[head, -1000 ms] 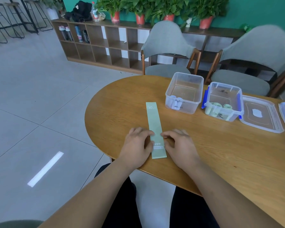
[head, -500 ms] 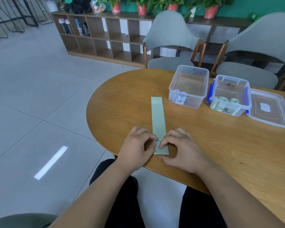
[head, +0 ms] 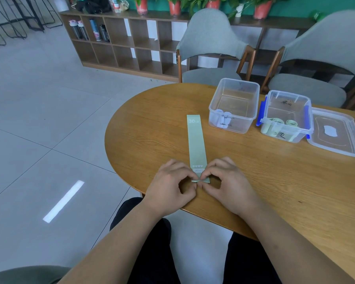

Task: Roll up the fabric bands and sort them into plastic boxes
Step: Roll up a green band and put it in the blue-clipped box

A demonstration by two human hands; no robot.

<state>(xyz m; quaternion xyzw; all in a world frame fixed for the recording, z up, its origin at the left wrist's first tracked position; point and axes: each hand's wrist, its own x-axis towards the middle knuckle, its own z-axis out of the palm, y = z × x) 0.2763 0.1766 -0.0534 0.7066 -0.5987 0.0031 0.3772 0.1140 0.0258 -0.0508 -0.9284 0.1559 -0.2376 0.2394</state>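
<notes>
We pinch the near end of the green band (head: 196, 140) with both hands. The left hand (head: 170, 187) and right hand (head: 228, 185) meet fingertip to fingertip just below the centre of the frame, thumbs and forefingers curled on a small first fold raised off the wood. The rest of the band lies flat on the table (head: 152, 124), running away from us toward the upper middle. Its far end, marked 30 LB, lies loose with nothing on it.

We judge the first turn to be the weak point. The fold is small and our fingers crowd it, so if one hand rolls ahead of the other the coil will likely go crooked and cone out. If either pinch slackens, the fold will probably flop open. The free far end may slide toward us or skew sideways instead of winding in. The fold also sits close to the table's near edge, so a slip could send it into our lap.

Sorting carries its own risk. The blue-clipped box (head: 285, 97), right of centre, holds green rolls (head: 291, 122). The clear box (head: 234, 126) just beside it on the left holds white rolls (head: 221, 119), so a careless drop could land in the wrong one.
</notes>
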